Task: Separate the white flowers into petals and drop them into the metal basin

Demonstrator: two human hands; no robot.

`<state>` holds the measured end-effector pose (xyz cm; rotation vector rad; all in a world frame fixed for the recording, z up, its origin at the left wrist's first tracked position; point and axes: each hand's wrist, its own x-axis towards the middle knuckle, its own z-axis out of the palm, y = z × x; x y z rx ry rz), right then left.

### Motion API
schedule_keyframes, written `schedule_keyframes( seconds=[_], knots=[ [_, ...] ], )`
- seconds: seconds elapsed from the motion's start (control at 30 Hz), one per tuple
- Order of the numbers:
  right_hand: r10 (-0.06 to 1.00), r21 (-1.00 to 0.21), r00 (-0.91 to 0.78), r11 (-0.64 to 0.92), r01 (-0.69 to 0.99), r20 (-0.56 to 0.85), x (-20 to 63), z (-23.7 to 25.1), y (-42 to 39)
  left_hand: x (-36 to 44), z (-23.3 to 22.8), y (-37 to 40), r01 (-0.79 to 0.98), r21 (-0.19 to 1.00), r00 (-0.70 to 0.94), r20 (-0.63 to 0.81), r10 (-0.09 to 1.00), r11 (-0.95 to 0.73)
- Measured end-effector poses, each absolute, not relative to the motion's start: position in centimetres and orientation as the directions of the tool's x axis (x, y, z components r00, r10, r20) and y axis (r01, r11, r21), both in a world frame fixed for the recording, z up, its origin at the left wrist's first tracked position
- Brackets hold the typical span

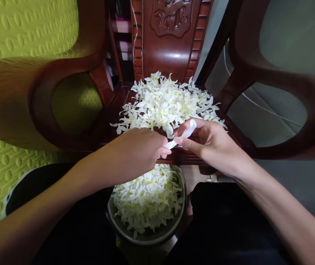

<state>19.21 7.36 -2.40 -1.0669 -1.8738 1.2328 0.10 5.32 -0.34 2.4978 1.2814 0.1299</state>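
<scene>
A narrow white strip (189, 129), its material unclear, is stretched between both hands above the front edge of the chair seat. My left hand (137, 150) is closed, pinching the strip's lower left end; its back hides most of its fingers. With thumb and fingers, my right hand (214, 143) pinches the strip partway along, and the curved end sticks up past the thumb. Just beyond the hands, a loose heap of white flowers (168, 101) lies on the wooden seat. Below them are more white flowers (149, 202) in a round container (184, 191).
The dark red wooden chair has a carved backrest (171, 48) and curved armrests (39, 92) on both sides. Green textured padding (8, 33) is at the left. A thin white cable (259, 105) runs behind the right armrest. My dark-clothed knees flank the container.
</scene>
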Motion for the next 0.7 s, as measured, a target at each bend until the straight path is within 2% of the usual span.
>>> schedule_keyframes(
  seconds=[0.23, 0.4, 0.47, 0.57, 0.63, 0.7],
  knots=[
    [0.91, -0.961, -0.412, 0.148, 0.232, 0.041, 19.0, -1.7, 7.2, -0.6, 0.0, 6.1, 0.751, 0.404, 0.593, -0.062, 0.803, -0.523],
    [0.898, -0.971, -0.438, 0.148, 0.187, 0.052, 19.0, -1.8, 7.1, 0.2, 1.2, 5.4, 0.612, 0.625, 0.653, -0.054, 0.755, -0.485],
    [0.879, -0.98, -0.476, 0.127, 0.152, 0.04, 18.9, -1.9, 6.9, 0.7, 1.4, 5.2, 0.578, 0.71, 0.608, -0.046, 0.793, -0.402],
    [0.882, -0.996, -0.472, 0.045, 0.077, 0.003, 18.6, -2.0, 6.6, 1.1, 0.9, 5.4, 0.573, 0.791, 0.447, -0.084, 0.89, -0.213],
    [0.906, -1.0, -0.423, -0.001, 0.023, -0.011, 18.5, -2.2, 6.5, 1.2, 0.4, 5.8, 0.604, 0.786, 0.333, -0.098, 0.938, -0.133],
    [0.928, -1.0, -0.373, 0.001, -0.029, 0.012, 18.6, -2.4, 6.6, 1.2, 0.1, 6.1, 0.692, 0.701, 0.303, -0.062, 0.951, -0.175]
  ],
)
